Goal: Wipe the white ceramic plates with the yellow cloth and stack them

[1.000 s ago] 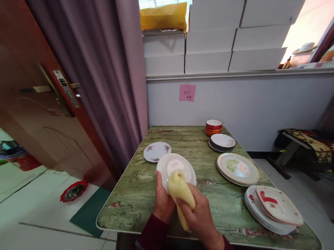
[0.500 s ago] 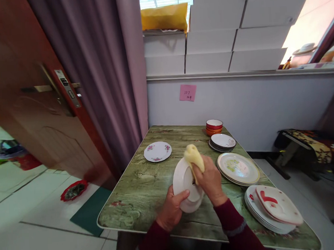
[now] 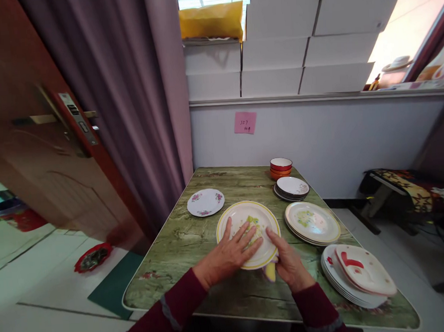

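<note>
A round plate with a yellow rim and a green motif [image 3: 248, 224] faces up over the green table [image 3: 182, 248]. My left hand [image 3: 230, 250] lies flat on the plate's face with its fingers spread. My right hand [image 3: 288, 262] holds the plate's near right edge, thumb on the rim, with a yellow cloth [image 3: 270, 271] bunched beneath it. Whether the plate rests on the table or is held just above it I cannot tell.
A small flowered plate [image 3: 205, 202] lies at the back left. On the right are a stack of yellow-rimmed plates [image 3: 312, 222], red-patterned square plates [image 3: 360, 276], small plates [image 3: 291, 188] and red bowls [image 3: 281, 167]. A brown door [image 3: 36, 147] and purple curtain [image 3: 135, 106] stand left.
The plate was held tilted, underside toward me, while the cloth rubbed it. It has since been turned face up and lowered, with my left hand flat on top and the cloth moved under the right edge.
</note>
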A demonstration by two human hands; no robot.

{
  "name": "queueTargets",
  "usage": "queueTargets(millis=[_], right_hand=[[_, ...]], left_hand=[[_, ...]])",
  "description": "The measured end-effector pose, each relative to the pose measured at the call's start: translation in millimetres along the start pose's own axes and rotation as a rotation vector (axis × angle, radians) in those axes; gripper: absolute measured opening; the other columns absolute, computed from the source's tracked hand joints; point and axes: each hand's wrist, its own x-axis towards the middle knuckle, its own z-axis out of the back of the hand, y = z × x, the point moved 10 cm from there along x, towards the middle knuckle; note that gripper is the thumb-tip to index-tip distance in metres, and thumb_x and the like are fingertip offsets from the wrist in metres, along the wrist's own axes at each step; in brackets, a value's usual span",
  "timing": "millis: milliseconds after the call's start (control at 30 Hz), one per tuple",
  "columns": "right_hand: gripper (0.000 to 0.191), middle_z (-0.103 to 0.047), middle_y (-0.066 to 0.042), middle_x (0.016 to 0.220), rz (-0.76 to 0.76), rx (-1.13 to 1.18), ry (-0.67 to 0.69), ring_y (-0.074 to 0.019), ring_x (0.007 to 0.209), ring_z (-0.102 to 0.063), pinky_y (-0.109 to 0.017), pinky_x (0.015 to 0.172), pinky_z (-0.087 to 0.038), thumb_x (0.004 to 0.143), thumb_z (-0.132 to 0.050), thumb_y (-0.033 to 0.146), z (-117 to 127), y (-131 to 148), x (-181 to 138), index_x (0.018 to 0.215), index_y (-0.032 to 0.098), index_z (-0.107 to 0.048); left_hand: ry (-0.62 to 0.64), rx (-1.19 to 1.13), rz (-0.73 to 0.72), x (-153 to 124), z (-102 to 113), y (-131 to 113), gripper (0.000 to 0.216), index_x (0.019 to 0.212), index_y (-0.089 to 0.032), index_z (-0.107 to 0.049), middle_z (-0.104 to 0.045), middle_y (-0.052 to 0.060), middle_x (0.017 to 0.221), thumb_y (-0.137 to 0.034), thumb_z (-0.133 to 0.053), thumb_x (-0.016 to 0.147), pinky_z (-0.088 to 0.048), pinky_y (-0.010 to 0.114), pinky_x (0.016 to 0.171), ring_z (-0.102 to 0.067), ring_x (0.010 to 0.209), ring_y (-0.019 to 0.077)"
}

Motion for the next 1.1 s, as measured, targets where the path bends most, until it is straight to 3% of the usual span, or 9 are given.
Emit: queueTargets(millis=[100,167,300,400,500,733,867,1033,1100], right_hand=[[0.04,-0.077,-0.013,0.101,0.006,0.043,-0.072,-0.0297,0.095,-0.073,-0.042,0.084,-0.06,0.071,-0.074,0.028,13.7,-7.5,4.8,0.107,0.012,-0.067],[0.034,-0.077,-0.013,0.097,0.009,0.069,-0.139,-0.0306,0.095,-0.073,-0.042,0.08,-0.061,0.072,-0.069,0.027,29.5,-11.6,9.6,0.102,0.012,-0.068],[0.027,-0.078,-0.012,0.088,0.044,0.078,-0.211,-0.0314,0.091,-0.074,-0.042,0.073,-0.063,0.073,-0.067,0.027,51.8,-12.9,17.1,0.096,0.013,-0.068],[0.029,-0.078,-0.012,0.086,0.068,0.094,-0.241,-0.0304,0.088,-0.074,-0.04,0.073,-0.062,0.069,-0.071,0.024,55.9,-17.4,20.8,0.095,0.012,-0.067],[0.045,-0.077,-0.009,0.087,0.171,0.032,-0.255,-0.0278,0.084,-0.074,-0.037,0.073,-0.061,0.063,-0.078,0.022,56.5,-12.7,24.3,0.104,0.012,-0.065],[0.063,-0.071,-0.013,0.107,0.631,-0.56,-0.912,-0.027,0.093,-0.068,-0.038,0.078,-0.056,0.082,-0.06,0.06,121.5,67.3,-30.6,0.124,0.013,-0.057],[0.056,-0.057,-0.019,0.133,0.937,-1.045,-0.698,-0.0324,0.127,-0.05,-0.052,0.104,-0.041,0.097,-0.035,0.048,77.1,79.2,-47.4,0.14,0.013,-0.046],[0.05,-0.049,-0.011,0.145,1.067,-1.686,-0.025,-0.0285,0.125,-0.05,-0.046,0.101,-0.043,0.093,-0.053,0.029,-28.6,-4.3,-35.2,0.143,0.028,-0.048],[0.05,-0.052,-0.009,0.143,1.074,-1.796,0.036,-0.0284,0.119,-0.053,-0.045,0.098,-0.044,0.091,-0.058,0.029,-48.8,-16.7,-23.4,0.141,0.032,-0.05]], left_hand=[[-0.014,0.053,0.074,-4.0,2.8,9.5,0.05,0.131,-0.036,-0.061,-0.051,0.009,0.149,-0.011,-0.054,0.087,0.012,0.061,0.116,-0.031,0.146,0.0315],[-0.24,0.011,0.184,-14.2,21.4,26.3,0.06,0.136,-0.032,-0.057,-0.043,0.009,0.154,-0.011,-0.062,0.08,0.011,0.058,0.118,-0.021,0.15,0.0322],[-0.685,-0.761,0.545,-51.2,6.7,99.9,0.059,0.135,-0.022,-0.056,-0.053,0.015,0.145,-0.03,-0.071,0.078,-0.021,0.054,0.119,-0.037,0.142,0.0344],[-0.59,-1.476,0.632,-39.9,-63.4,124.1,0.055,0.128,-0.016,-0.06,-0.063,0.017,0.133,-0.053,-0.058,0.087,-0.032,0.056,0.113,-0.048,0.135,0.0345],[-0.582,-1.698,0.617,-28.3,-97.3,138.3,0.045,0.127,-0.014,-0.062,-0.067,0.017,0.128,-0.04,-0.055,0.091,-0.03,0.051,0.117,-0.05,0.134,0.0302],[-0.726,-1.758,0.582,-30.7,-92.7,175.7,0.05,0.14,-0.019,-0.053,-0.07,0.014,0.125,-0.032,-0.052,0.093,-0.03,0.051,0.117,-0.054,0.131,0.028],[-0.773,-1.749,0.586,-28.4,-86.2,177.0,0.052,0.137,-0.019,-0.056,-0.069,0.013,0.126,-0.047,-0.048,0.094,-0.031,0.049,0.116,-0.052,0.132,0.0277],[-0.555,-1.82,0.523,-17.5,-96.3,156.2,0.078,0.126,-0.012,-0.064,-0.068,0.017,0.125,-0.075,-0.043,0.085,-0.032,0.048,0.116,-0.051,0.132,0.0343],[-0.474,-1.842,0.518,-16.7,-100.7,151.8,0.08,0.124,-0.01,-0.066,-0.069,0.018,0.124,-0.076,-0.043,0.085,-0.031,0.048,0.116,-0.051,0.131,0.035]])
